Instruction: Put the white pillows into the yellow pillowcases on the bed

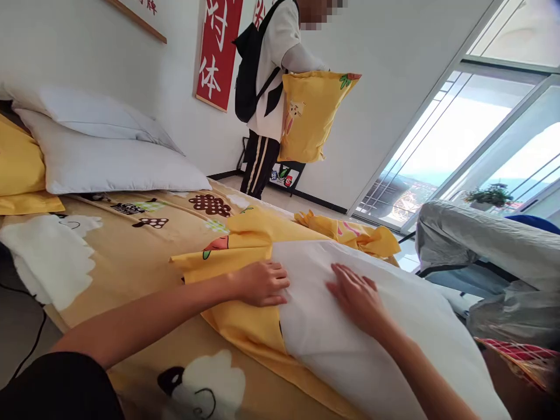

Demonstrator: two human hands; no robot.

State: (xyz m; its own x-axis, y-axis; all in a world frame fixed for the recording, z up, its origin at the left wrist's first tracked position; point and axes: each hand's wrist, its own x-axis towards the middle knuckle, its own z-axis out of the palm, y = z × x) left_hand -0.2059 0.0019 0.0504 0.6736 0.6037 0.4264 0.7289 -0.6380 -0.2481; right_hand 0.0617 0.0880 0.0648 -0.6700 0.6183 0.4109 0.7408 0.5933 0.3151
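Note:
A white pillow (376, 344) lies on the bed, its far-left part inside a yellow pillowcase (245, 326) with a carrot print at one corner. My left hand (263, 283) rests across the pillowcase's opening edge, fingers slightly bent and reaching onto the white pillow. No grip on the cloth shows there. Pressed flat on the bare pillow, my right hand (355, 296) has its fingers stretched out and is a little blurred.
Past the bed, another person (273, 70) holds a yellow cased pillow (306, 116). White pillows (122, 157) are stacked at the left, beside yellow fabric (20, 157). A crumpled yellow cloth (354, 233) lies at the far edge. Plastic-wrapped furniture (490, 239) stands right.

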